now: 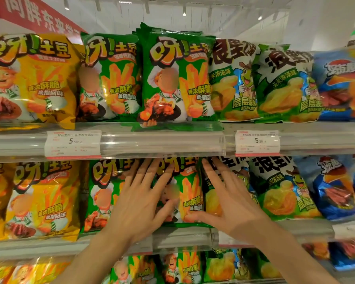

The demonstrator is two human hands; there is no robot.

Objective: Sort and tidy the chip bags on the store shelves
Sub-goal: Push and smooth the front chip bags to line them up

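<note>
Both my hands lie flat on bags in the middle shelf row. My left hand (140,201) rests with spread, straight fingers across a green fries bag (188,193) and the green bag (99,193) to its left. My right hand (226,199) presses with straight fingers on a green-and-white corn chip bag (211,201), thumb touching the green fries bag's lower right corner. On the top shelf another green fries bag (172,78) stands taller than its neighbours and its bottom hangs over the shelf rail.
Yellow fries bags (39,199) fill the left of each shelf, corn chip bags (279,187) and blue bags (336,187) the right. Clear shelf rails (162,143) carry white price tags (72,143). A lower shelf row (180,267) holds more bags.
</note>
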